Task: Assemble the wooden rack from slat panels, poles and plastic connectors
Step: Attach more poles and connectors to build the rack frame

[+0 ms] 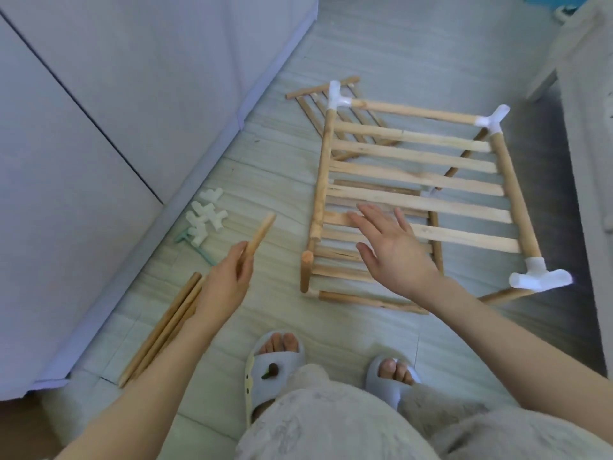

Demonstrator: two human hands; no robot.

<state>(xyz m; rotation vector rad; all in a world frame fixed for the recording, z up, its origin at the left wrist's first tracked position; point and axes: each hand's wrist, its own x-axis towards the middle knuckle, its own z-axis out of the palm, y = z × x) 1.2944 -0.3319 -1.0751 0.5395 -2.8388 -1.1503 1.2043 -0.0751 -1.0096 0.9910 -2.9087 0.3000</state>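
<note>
The rack (pixel 414 194) lay half-built on the floor; the right hand (pixel 391 247) hovered open above it. The left hand (pixel 229 280) gripped a short pole (pixel 262 234), which could slip if pushed in crooked.

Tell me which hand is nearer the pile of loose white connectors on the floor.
Left. The left hand, holding a short pole, hovers just right of the white connectors. The right hand is farther right, open over the slat panel.

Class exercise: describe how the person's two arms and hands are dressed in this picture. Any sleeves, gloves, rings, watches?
Both forearms are bare as far as the frame shows, with no sleeves visible. The left hand and right hand wear no gloves. No rings, watch or bracelet can be seen on either.
</note>
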